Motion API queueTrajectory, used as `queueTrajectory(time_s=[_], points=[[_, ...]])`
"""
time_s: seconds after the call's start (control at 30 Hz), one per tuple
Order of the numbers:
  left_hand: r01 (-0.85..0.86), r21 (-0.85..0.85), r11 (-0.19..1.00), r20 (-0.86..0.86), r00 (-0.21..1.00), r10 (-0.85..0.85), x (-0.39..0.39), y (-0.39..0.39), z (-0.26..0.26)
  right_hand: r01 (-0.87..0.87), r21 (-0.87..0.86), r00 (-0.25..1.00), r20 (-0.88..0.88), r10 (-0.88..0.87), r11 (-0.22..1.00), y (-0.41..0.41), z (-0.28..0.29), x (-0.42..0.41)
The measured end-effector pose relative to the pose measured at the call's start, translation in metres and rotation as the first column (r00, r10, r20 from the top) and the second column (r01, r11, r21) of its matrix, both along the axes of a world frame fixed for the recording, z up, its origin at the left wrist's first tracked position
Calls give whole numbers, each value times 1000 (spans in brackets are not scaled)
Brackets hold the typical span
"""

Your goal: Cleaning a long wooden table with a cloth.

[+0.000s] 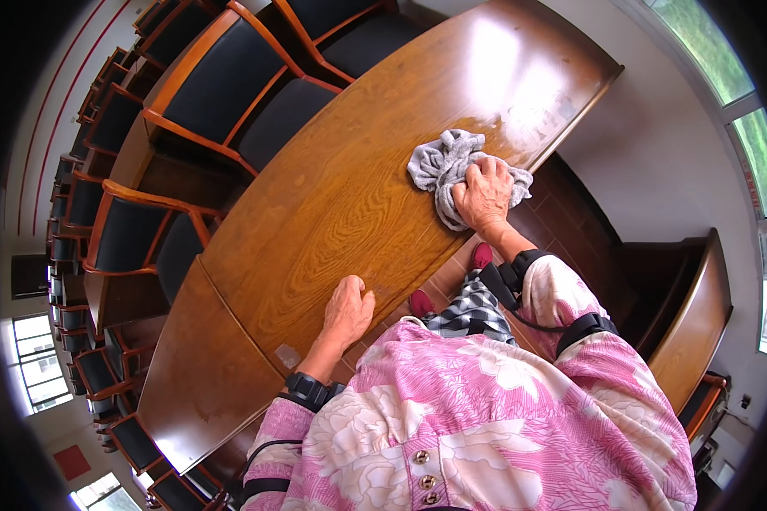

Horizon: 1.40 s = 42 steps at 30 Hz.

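Observation:
A crumpled grey cloth (444, 163) lies bunched on the polished wooden table (332, 223), close to the edge on my right. My right hand (488, 191) grips the cloth and presses it against the tabletop. Part of the cloth hangs at the table's edge. Around and beyond it the wood looks darker and glossy, with bright window reflections. My left hand (348, 310) is curled with nothing visible in it, at the near edge of the tabletop; whether it touches the wood is hard to tell.
Across the table stand wooden chairs with black padding (227, 80), in rows reaching far back. A pale patch (287, 356) marks the tabletop near a seam. Another wooden desk (693, 332) is at my right, by the white wall (665, 147) and windows. Tiled floor (444, 274) lies below.

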<state>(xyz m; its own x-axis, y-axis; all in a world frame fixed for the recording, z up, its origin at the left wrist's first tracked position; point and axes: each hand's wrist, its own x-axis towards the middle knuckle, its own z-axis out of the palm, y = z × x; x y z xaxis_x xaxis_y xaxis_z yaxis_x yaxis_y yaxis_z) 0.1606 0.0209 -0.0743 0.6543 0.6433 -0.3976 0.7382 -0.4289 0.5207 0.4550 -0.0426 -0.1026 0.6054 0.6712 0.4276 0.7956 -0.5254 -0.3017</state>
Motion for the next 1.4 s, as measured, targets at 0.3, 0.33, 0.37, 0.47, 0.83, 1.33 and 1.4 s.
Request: queueTrajectory(time_s=[0.3, 0.33, 0.37, 0.47, 0.83, 1.33, 1.4], points=[[-21, 226, 974, -7, 1000, 23, 17, -11, 1, 3, -3, 1000, -2, -3, 1000, 0, 1, -1], [1, 201, 980, 22, 1000, -5, 15, -10, 2, 1, -3, 1000, -6, -1, 1000, 0, 1, 0], [3, 199, 980, 22, 1000, -8, 11, -8, 1, -1, -3, 1000, -9, 1, 1000, -1, 1, 0], [100, 135, 986, 37, 994, -106, -5, 0, -5, -6, 4, 1000, -18, 6, 1000, 0, 3, -1], [25, 110, 994, 44, 999, -30, 11, -3, 7, -3, -8, 1000, -8, 3, 1000, 0, 0, -1], [67, 42, 997, 116, 991, -72, -5, 4, -2, -1, -14, 1000, -20, 1, 1000, 0, 3, -1], [90, 114, 989, 107, 989, -103, 2, -2, 5, 2, -16, 1000, -26, -2, 1000, 0, 3, -1]])
